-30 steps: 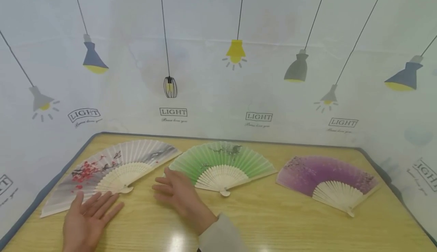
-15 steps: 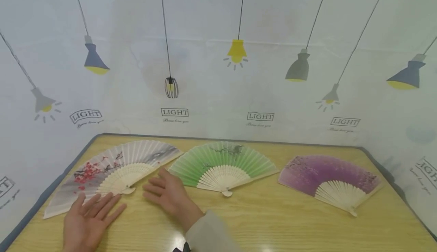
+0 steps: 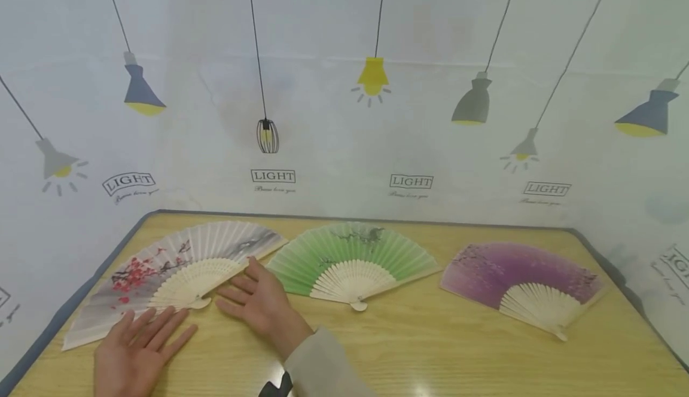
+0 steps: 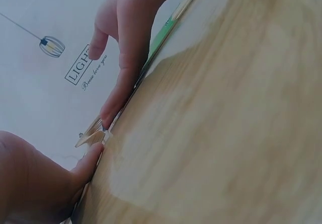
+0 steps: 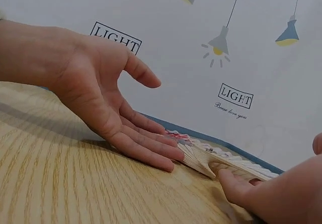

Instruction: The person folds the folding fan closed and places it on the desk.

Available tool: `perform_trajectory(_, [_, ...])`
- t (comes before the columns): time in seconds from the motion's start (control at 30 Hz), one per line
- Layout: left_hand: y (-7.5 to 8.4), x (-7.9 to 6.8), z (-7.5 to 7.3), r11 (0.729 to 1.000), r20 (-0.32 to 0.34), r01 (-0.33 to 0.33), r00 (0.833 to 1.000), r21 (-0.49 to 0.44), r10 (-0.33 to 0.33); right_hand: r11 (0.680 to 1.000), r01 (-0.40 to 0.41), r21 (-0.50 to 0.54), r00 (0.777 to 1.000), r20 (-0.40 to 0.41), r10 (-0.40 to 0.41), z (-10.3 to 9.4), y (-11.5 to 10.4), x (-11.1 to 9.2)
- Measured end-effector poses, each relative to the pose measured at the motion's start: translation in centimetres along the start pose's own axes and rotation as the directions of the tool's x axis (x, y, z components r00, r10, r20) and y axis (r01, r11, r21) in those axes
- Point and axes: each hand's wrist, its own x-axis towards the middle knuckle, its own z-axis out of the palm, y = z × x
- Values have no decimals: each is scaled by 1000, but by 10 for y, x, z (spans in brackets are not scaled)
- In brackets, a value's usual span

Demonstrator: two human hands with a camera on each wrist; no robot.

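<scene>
Three spread folding fans lie on the table. The left one is white-grey with red blossoms (image 3: 215,238), a green fan (image 3: 344,247) is in the middle, and a purple fan (image 3: 522,271) lies on the right. My left hand (image 3: 131,352), palm up with fingers extended, reaches the near edge of the blossom fan by its pivot. Beside that fan's right edge, my right hand (image 3: 264,307) has its fingers spread toward the pale ribs (image 5: 198,158). In the right wrist view, a fingertip appears to touch these ribs; firm contact is unclear.
The wooden table (image 3: 420,343) has a dark blue edge (image 3: 323,219) along the back and sides. White cloth walls (image 3: 323,26) printed with lamps surround it. A dark object (image 3: 276,385) shows under the right sleeve (image 3: 323,364).
My right hand has moved left, from the green fan's left edge to the blossom fan's right edge. The left hand stays nearly in place. All the fans lie as before.
</scene>
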Motion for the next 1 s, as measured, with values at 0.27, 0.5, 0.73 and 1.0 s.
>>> perform_trajectory(0.27, [-1,-2,4,999,-40,-25,999,31,26,998,62,-22,996,-56,-63,9,-1,-2])
perform_trajectory(0.5, [-6,-4,1,997,106,46,994,-60,-40,983,143,-112,966,-200,-163,13,2,-4])
perform_trajectory(0.73, [-9,-6,13,954,-109,43,994,298,-10,972,184,-149,941,-259,-218,12,5,-5])
perform_trajectory(1.0, [-11,-4,17,868,-112,6,992,497,57,967,212,-143,941,-238,-242,19,4,-11])
